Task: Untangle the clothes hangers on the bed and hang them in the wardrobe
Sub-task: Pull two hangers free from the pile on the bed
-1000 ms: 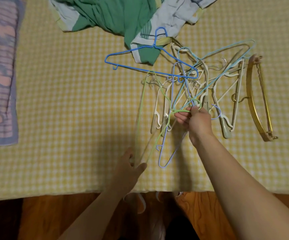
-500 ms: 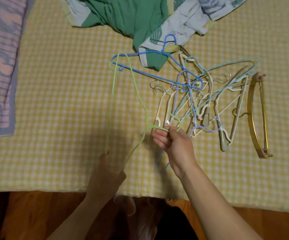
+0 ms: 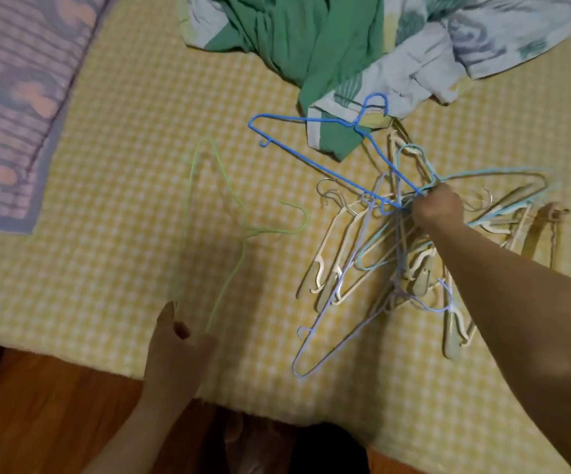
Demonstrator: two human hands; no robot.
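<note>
A thin light green wire hanger [image 3: 215,230] lies apart from the pile on the yellow checked bed [image 3: 123,165], its hook pointing right. My left hand [image 3: 178,354] pinches its near corner at the bed's front edge. To the right sits the tangled pile of hangers [image 3: 373,268]: cream plastic ones, pale blue and lilac wire ones. A bright blue hanger [image 3: 311,145] lies across the top of the pile. My right hand [image 3: 438,208] grips the blue hanger's right end in the middle of the tangle. The wardrobe is out of view.
Crumpled green and patterned clothes [image 3: 362,53] lie at the back, touching the blue hanger's hook. A striped purple blanket [image 3: 14,97] covers the far left. A wooden hanger [image 3: 547,234] rests at the pile's right edge. Wooden floor [image 3: 37,405] shows below the bed.
The green hanger came free of the pile and moved left with my left hand. My right hand let go of its hook and reached back into the tangle, onto the blue hanger.
</note>
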